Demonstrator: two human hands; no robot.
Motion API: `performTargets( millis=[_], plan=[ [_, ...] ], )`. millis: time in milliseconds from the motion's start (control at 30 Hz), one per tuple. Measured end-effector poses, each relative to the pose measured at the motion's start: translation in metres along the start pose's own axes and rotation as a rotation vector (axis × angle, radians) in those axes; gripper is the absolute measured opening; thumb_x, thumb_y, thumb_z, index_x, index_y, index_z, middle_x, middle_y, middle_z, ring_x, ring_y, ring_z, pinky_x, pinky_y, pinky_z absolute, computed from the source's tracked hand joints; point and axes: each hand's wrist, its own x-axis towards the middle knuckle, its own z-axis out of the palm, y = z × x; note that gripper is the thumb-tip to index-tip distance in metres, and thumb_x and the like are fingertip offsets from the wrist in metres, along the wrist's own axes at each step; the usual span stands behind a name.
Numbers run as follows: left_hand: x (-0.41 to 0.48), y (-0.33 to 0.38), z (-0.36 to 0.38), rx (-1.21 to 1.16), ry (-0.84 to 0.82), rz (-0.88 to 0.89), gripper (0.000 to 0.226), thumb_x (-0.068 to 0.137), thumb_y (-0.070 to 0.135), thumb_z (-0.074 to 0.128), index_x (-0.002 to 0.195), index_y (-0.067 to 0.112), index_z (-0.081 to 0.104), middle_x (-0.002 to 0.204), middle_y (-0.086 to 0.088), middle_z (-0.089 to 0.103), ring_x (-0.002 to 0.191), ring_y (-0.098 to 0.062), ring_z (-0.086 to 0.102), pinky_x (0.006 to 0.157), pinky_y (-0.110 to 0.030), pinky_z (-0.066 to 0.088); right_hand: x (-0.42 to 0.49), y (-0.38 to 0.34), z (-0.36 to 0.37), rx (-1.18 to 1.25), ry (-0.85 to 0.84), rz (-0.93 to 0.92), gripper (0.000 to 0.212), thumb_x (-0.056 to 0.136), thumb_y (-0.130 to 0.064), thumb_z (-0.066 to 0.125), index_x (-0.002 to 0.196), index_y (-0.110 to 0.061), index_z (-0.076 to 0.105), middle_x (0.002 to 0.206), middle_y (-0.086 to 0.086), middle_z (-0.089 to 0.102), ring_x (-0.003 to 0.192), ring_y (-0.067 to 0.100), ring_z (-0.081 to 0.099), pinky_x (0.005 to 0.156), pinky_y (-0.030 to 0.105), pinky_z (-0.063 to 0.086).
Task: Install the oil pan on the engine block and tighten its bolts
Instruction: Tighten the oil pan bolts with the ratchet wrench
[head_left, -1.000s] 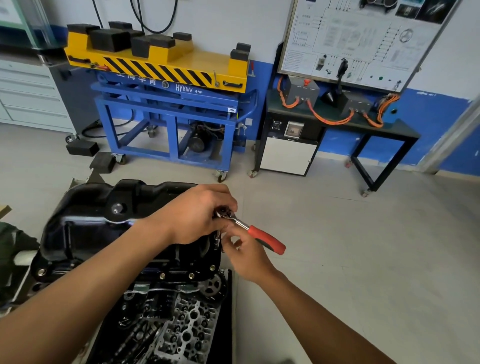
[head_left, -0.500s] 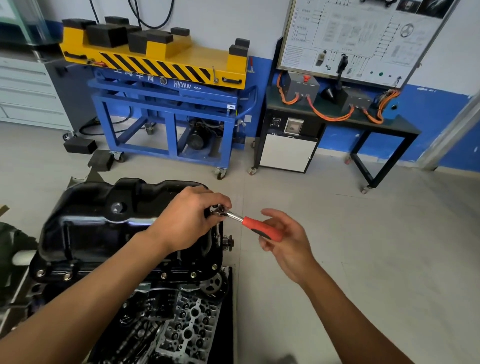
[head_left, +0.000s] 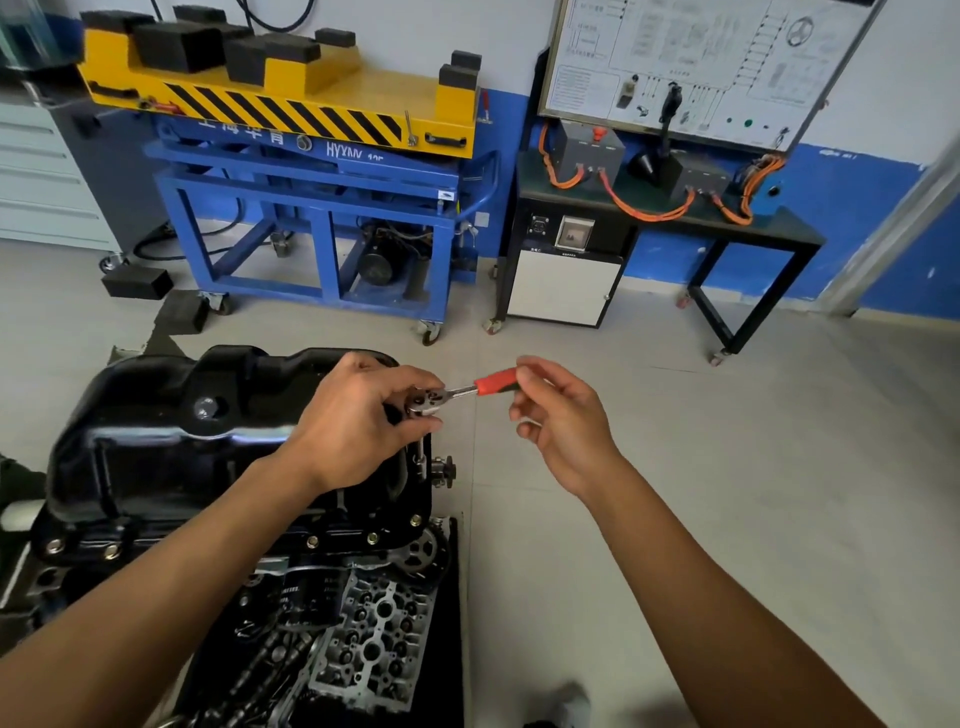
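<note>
The black oil pan (head_left: 156, 441) sits on the engine block (head_left: 332, 535), with bolts showing along its near flange. My left hand (head_left: 358, 421) grips the head of a ratchet wrench (head_left: 457, 392) at the pan's right corner. The socket extension drops from the head to a bolt at the pan's right edge. My right hand (head_left: 561, 415) holds the end of the red handle with its fingertips, the handle pointing right and slightly away from me.
A cylinder head (head_left: 374, 639) and loose engine parts lie on a dark mat below the block. A blue and yellow wheeled lift table (head_left: 322, 171) and a black bench (head_left: 675, 223) with a wiring panel stand against the far wall. Rubber blocks (head_left: 137, 283) lie on the floor.
My right hand has swung the red handle round from pointing toward me to pointing right and away. My left hand stayed on the ratchet head.
</note>
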Motion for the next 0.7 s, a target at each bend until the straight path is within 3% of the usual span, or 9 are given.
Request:
performTargets(
  millis=[267,433,567,700],
  plan=[
    [-0.001,-0.003,0.000,0.052,-0.059,0.029,0.063,0.074,0.048,0.081,0.132,0.033,0.062,0.075,0.022,0.053,0.088,-0.014,0.045,0.075,-0.030,0.040,0.040,-0.014,0.037,-0.006,-0.033,0.140,0.014,0.096,-0.023,0.065,0.107,-0.018,0.071,0.066,-0.001,0.058,0.058,0.012,0.055,0.053,0.023,0.041],
    [-0.001,0.001,0.004,0.172,0.027,0.125,0.050,0.087,0.046,0.072,0.131,0.025,0.062,0.078,0.008,0.074,0.090,-0.023,0.059,0.084,-0.030,0.037,0.020,-0.006,0.018,0.046,0.051,0.098,0.009,0.098,-0.021,0.063,0.103,-0.016,0.068,0.070,0.002,0.057,0.059,0.015,0.053,0.055,0.026,0.038],
    [0.003,0.002,0.009,0.275,0.121,0.148,0.041,0.090,0.040,0.071,0.123,0.017,0.065,0.078,0.006,0.076,0.085,-0.024,0.070,0.093,-0.032,0.034,-0.020,-0.001,0.001,-0.018,0.122,0.028,0.005,0.094,-0.016,0.067,0.095,-0.013,0.063,0.067,0.002,0.059,0.060,0.017,0.052,0.055,0.028,0.038],
    [0.002,0.003,0.009,0.269,0.107,0.081,0.045,0.080,0.032,0.083,0.120,0.019,0.067,0.081,0.005,0.076,0.088,-0.023,0.070,0.095,-0.032,0.031,-0.067,0.007,0.005,-0.217,-0.039,-0.035,0.023,0.085,-0.011,0.076,0.079,-0.015,0.054,0.062,-0.002,0.062,0.053,0.013,0.055,0.050,0.021,0.041]
  ],
)
